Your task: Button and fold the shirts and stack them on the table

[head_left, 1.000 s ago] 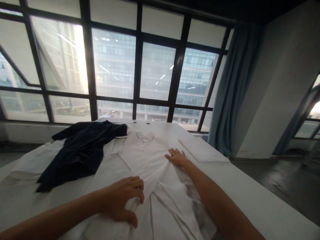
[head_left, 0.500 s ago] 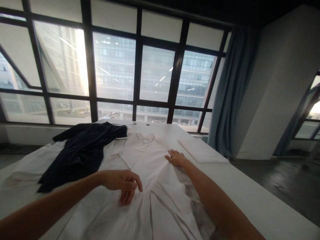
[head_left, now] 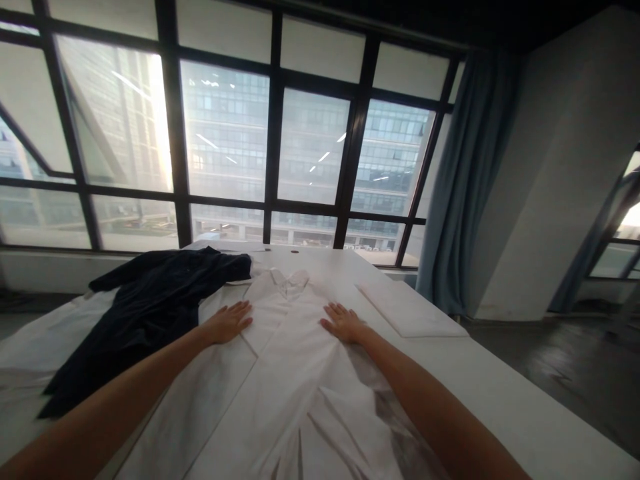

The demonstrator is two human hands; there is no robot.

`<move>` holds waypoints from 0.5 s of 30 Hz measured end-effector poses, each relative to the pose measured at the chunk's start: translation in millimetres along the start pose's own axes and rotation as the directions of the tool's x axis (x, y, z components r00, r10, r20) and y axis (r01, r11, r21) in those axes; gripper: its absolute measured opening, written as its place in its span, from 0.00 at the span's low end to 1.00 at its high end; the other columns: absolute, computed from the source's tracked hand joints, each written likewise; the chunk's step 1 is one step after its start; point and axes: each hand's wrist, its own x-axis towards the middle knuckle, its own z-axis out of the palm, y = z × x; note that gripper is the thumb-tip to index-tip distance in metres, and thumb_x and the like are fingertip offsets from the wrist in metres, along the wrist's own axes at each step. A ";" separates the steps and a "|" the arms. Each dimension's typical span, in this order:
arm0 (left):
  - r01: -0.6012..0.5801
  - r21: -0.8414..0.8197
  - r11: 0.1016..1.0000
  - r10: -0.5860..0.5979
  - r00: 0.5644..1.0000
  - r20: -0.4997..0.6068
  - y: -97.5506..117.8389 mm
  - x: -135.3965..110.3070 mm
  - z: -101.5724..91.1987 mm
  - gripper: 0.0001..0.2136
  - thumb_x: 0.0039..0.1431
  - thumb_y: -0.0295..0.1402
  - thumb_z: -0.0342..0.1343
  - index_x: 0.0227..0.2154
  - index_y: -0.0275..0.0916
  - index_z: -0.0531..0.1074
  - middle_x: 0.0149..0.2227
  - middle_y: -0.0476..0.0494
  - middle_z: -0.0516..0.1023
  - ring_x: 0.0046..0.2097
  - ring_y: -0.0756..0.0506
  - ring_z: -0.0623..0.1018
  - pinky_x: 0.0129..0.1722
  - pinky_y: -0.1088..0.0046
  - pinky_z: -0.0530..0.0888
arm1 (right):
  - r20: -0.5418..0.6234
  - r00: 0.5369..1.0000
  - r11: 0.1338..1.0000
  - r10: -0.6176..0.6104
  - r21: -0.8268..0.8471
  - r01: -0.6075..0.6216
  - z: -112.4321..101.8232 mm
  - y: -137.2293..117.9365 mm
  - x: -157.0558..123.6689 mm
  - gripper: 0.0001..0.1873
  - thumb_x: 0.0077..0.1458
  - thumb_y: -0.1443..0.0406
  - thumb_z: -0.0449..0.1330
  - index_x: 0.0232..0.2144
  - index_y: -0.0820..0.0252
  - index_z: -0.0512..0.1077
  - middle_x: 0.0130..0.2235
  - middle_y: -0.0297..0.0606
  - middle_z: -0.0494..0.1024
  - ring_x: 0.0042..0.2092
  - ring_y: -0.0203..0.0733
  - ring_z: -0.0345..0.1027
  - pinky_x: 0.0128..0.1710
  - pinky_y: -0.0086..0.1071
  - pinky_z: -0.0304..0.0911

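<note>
A long white collared garment (head_left: pixel 280 353) lies spread over the table, its collar at the far end and creases fanning out near me. My left hand (head_left: pixel 229 323) rests flat on its left side, fingers stretched out and apart. On the right side, a bit below the collar, my right hand (head_left: pixel 343 324) lies flat with its fingers spread on the cloth. Neither hand grips the fabric. Beneath my right forearm, part of the garment looks greyish and thin.
A dark navy garment (head_left: pixel 155 300) lies to the left, over other white cloth (head_left: pixel 80 327). A folded white cloth (head_left: pixel 410 310) sits at the right of the white table (head_left: pixel 475 380). Large windows (head_left: pixel 225 133) and a blue curtain (head_left: pixel 460 200) stand beyond.
My left hand has moved forward from its curled pose over the near part of the garment and now lies flat higher up. My right hand has stayed almost in place.
</note>
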 end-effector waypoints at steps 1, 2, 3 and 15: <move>0.002 0.002 1.000 -0.002 1.000 0.013 1.5 -3.4 0.9 0.31 0.67 0.44 0.30 0.68 0.33 0.46 0.70 0.39 0.41 0.70 0.42 0.44 0.65 0.54 0.50 | 0.003 1.000 1.000 -0.004 -0.007 0.004 -0.6 -0.3 -3.7 0.46 0.58 0.37 0.33 0.69 0.56 0.39 0.71 0.39 0.35 0.70 0.47 0.27 0.66 0.50 0.30; 0.003 0.002 1.000 -0.003 1.000 0.027 3.2 -8.0 1.8 0.31 0.67 0.44 0.29 0.68 0.33 0.45 0.70 0.39 0.41 0.70 0.41 0.44 0.64 0.53 0.50 | 0.005 1.000 1.000 -0.011 -0.015 0.011 -1.9 -0.9 -8.7 0.46 0.58 0.38 0.33 0.69 0.57 0.39 0.71 0.39 0.36 0.70 0.47 0.28 0.66 0.50 0.31; -0.002 -0.001 1.000 0.002 0.999 0.035 4.6 -13.3 2.9 0.31 0.66 0.45 0.29 0.68 0.33 0.45 0.70 0.39 0.41 0.70 0.41 0.44 0.64 0.53 0.50 | 0.008 1.000 1.000 -0.019 -0.025 0.019 -4.1 -1.7 -15.1 0.45 0.58 0.38 0.33 0.69 0.57 0.41 0.70 0.40 0.38 0.70 0.48 0.30 0.65 0.50 0.33; 0.163 -0.118 0.979 -0.190 0.944 -0.269 7.0 34.3 -26.0 0.24 0.58 0.51 0.48 0.37 0.34 0.77 0.41 0.31 0.79 0.44 0.37 0.77 0.43 0.64 0.70 | -0.090 0.995 0.982 0.042 -0.181 -0.058 -63.2 -24.3 -8.4 0.24 0.59 0.48 0.53 0.41 0.60 0.77 0.46 0.48 0.78 0.46 0.51 0.72 0.43 0.37 0.63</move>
